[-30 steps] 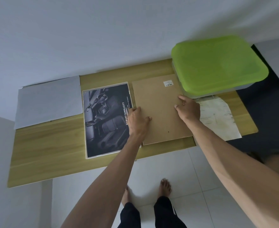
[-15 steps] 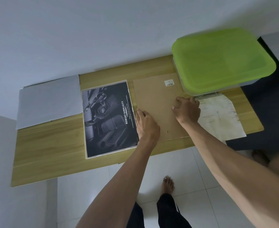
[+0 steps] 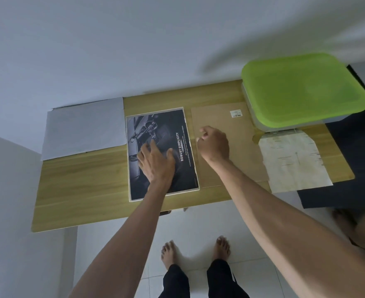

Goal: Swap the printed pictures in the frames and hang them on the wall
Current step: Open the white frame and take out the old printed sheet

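Left hand (image 3: 155, 162) flat on dark print (image 3: 162, 153); right hand (image 3: 213, 145) seemingly curled above backing board (image 3: 237, 134)

A table (image 3: 80, 190) is seen from above, set against a wall (image 3: 134, 39). At its far left corner a sheet (image 3: 84, 127) is laid. Just right of the sheet, a print (image 3: 177, 168) is laid flat near the table's middle, and the left hand (image 3: 156, 162) is rested on it. Just right of the print, a board (image 3: 237, 151) is laid flat, with a label (image 3: 235, 114) near its far right corner; the right hand (image 3: 213, 144) is held over its left part. Right of the board, a paper (image 3: 293, 160) is laid, hanging past the near edge. Behind the paper, a box (image 3: 302, 91) is placed at the far right corner, overlapping the board's corner. Two feet (image 3: 221, 247) are planted on the floor (image 3: 112, 254) before the table.
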`<state>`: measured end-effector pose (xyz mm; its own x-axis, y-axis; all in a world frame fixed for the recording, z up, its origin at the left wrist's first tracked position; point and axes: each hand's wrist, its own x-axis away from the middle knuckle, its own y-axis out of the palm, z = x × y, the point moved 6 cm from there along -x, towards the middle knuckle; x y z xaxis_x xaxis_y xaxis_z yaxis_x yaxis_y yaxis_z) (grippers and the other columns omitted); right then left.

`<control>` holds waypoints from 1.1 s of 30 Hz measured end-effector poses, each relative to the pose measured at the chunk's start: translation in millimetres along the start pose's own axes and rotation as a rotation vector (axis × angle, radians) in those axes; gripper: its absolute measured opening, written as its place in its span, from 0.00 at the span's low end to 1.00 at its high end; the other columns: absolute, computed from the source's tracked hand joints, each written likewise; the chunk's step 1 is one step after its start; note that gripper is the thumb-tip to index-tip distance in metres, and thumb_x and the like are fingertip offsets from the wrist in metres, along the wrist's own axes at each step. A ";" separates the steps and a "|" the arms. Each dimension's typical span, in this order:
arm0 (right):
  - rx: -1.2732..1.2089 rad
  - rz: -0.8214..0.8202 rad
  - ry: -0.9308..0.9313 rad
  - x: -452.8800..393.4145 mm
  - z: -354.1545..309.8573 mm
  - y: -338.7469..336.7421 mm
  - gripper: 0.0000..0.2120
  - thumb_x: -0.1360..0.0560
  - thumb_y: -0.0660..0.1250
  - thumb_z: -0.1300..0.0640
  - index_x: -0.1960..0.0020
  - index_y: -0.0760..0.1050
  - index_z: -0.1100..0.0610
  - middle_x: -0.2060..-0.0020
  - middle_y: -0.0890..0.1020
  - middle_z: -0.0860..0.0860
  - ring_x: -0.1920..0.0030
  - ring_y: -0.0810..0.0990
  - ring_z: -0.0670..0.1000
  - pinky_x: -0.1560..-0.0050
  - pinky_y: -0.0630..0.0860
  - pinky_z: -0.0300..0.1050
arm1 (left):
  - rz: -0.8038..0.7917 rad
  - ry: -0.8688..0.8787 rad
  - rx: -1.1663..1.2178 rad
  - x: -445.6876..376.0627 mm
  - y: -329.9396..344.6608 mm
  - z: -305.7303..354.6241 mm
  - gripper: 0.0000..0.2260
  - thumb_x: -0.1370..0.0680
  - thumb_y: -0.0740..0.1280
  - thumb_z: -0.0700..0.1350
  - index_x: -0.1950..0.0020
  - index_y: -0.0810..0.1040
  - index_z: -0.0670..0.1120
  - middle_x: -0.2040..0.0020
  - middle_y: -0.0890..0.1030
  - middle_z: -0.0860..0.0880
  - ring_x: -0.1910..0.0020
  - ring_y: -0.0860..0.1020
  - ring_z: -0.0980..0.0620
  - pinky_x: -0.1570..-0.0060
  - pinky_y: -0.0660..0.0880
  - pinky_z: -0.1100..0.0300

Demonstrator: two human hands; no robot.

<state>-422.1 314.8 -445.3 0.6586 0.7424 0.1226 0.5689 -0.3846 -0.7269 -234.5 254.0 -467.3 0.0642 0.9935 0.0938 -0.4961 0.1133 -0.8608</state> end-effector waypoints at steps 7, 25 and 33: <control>0.109 -0.098 0.037 24.1 -37.3 60.0 0.09 0.26 0.67 0.64 0.48 0.81 0.59 0.52 0.84 0.58 0.51 0.82 0.61 0.57 0.76 0.46 | -0.106 -0.015 -0.056 -21.0 -16.7 -50.2 0.35 0.27 0.73 0.59 0.27 0.66 0.45 0.28 0.67 0.42 0.30 0.65 0.39 0.32 0.68 0.43; 0.188 -0.023 0.134 36.4 -43.8 78.8 0.22 0.22 0.69 0.55 0.29 0.71 0.53 0.37 0.79 0.55 0.37 0.72 0.61 0.42 0.72 0.55 | -0.153 0.077 -0.195 -13.8 -12.0 -61.3 0.33 0.24 0.69 0.61 0.26 0.66 0.45 0.23 0.57 0.40 0.28 0.60 0.38 0.29 0.61 0.46; 0.104 0.007 0.109 28.2 -37.0 75.0 0.21 0.24 0.70 0.57 0.33 0.74 0.53 0.42 0.81 0.54 0.41 0.76 0.60 0.43 0.74 0.52 | -0.153 0.073 -0.222 -13.1 -8.9 -62.2 0.34 0.24 0.69 0.62 0.25 0.64 0.45 0.23 0.56 0.39 0.28 0.60 0.38 0.30 0.61 0.46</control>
<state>-342.7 286.6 -471.3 0.7151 0.6738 0.1861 0.5137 -0.3260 -0.7936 -177.1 239.4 -492.0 0.1896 0.9609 0.2016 -0.2749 0.2491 -0.9286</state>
